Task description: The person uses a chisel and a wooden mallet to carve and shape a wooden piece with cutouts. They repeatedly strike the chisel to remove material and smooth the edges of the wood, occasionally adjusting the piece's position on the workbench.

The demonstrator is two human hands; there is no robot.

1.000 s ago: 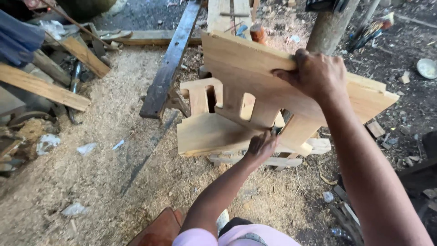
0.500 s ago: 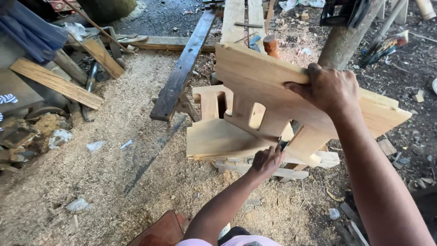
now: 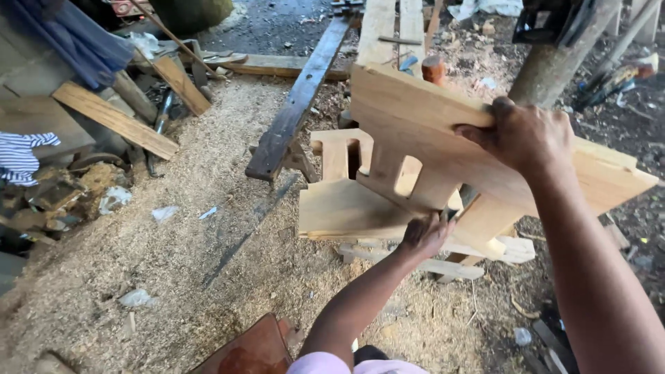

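Floor: sawdust-covered ground (image 3: 173,235), dark long plank (image 3: 294,111) lying far left.
Upper piece: pale notched wooden panel (image 3: 443,149), tilted, right of centre.
Lower piece: pale flat wooden board (image 3: 346,211) beneath it, resting on thin slats.
Right hand (image 3: 523,135): grip curled over the panel's far edge.
Left hand (image 3: 424,235): fingers pressed against the panel's near underside.

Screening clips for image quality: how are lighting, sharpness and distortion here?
Head view: soft shade on the sawdust-covered ground, brighter daylight at the top; pale notched wooden board and both hands look sharp; wide-angle stretch enlarges the right forearm at the edge.
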